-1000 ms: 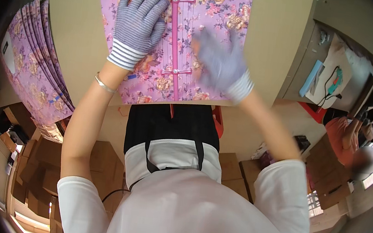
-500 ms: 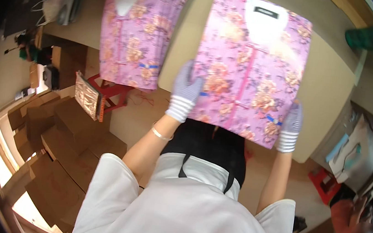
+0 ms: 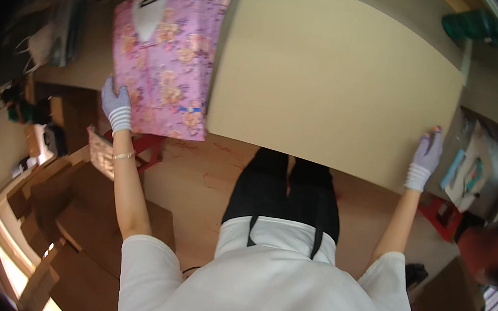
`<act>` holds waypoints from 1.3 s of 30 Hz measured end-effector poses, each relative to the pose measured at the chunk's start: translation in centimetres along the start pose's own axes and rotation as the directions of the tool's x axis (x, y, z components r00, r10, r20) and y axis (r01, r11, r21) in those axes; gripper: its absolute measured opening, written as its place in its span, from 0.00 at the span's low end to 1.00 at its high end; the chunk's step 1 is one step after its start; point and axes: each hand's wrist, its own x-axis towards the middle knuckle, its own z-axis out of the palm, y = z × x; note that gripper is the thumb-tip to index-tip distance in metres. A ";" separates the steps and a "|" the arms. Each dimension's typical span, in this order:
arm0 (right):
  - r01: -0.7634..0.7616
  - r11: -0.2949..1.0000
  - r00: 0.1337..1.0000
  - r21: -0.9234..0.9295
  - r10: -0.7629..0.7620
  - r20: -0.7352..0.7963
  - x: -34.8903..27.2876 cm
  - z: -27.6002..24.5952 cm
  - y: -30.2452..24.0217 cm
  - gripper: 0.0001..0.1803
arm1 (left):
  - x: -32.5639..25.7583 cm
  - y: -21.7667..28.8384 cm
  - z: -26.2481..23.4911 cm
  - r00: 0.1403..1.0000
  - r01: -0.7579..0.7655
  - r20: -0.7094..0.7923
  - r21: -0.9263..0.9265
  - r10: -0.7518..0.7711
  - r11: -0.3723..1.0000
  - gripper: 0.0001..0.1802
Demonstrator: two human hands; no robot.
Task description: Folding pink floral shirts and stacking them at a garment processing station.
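My left hand (image 3: 116,106), in a lavender glove with a white striped cuff, is at the lower left edge of a stack of folded pink floral garments (image 3: 164,63). Its thumb stands apart from the fingers, which do not wrap round the stack. The top garment shows a white collar opening with a dark label. My right hand (image 3: 427,157), gloved alike with bare fingertips, is at the right edge of the beige tabletop board (image 3: 337,79). Its fingers stretch forward and hold nothing visible.
A green roll (image 3: 472,26) lies at the far right. Brown cardboard boxes (image 3: 85,217) crowd the floor on the left. Red stools (image 3: 440,217) stand below the table. Another person (image 3: 487,247) is at the right edge, blurred. Red threads lie on the floor.
The folded garment that both hands held over the board is gone from there. My left hand has moved left to the stack, and my right hand has moved outward to the board's edge.
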 end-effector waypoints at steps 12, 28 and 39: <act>-0.068 0.938 0.991 -0.339 0.026 -0.129 0.0 -5.3 -1.2 0.22 | -16.4 34.1 1.1 0.493 -0.628 0.426 -0.430 0.759 0.649 0.29; -0.184 0.925 0.982 0.332 0.185 0.028 1.9 -11.9 -2.4 0.18 | -6.9 29.5 -3.8 0.955 0.039 0.264 -0.556 0.132 0.830 0.21; 0.300 0.946 0.928 -0.124 -0.259 0.268 -1.7 5.1 -18.8 0.27 | -15.0 44.9 1.1 0.749 -0.497 0.353 -0.261 0.561 0.828 0.29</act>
